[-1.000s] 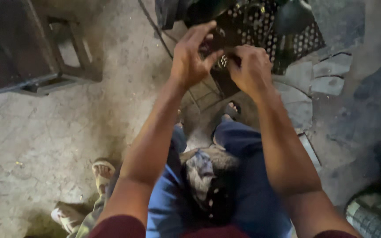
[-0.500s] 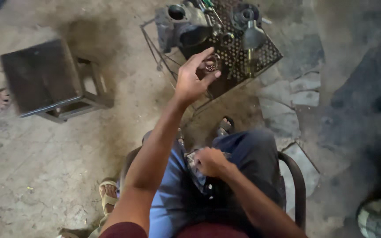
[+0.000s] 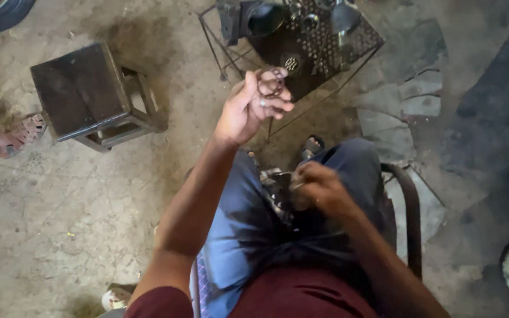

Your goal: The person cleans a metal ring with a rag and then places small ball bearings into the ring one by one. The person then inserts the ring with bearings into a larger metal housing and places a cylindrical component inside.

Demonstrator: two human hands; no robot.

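Left hand (image 3: 253, 106) raised over perforated metal rack (image 3: 349, 44), fingers pinched on small ring-shaped metal part (image 3: 271, 81), right hand (image 3: 319, 187) in lap, fingers curled around dark greasy part (image 3: 279, 184), wooden stool (image 3: 86, 94) alongside.

Small metal ring part (image 3: 271, 82), held aloft

The person wears a dark red short-sleeved shirt (image 3: 290, 300) at the bottom centre of the frame; both forearms are bare. The trousers (image 3: 237, 235) are blue and look darker on the leg at the right. A ring sits on one finger of the left hand (image 3: 251, 109). A dark sandal (image 3: 312, 147) shows at the centre.
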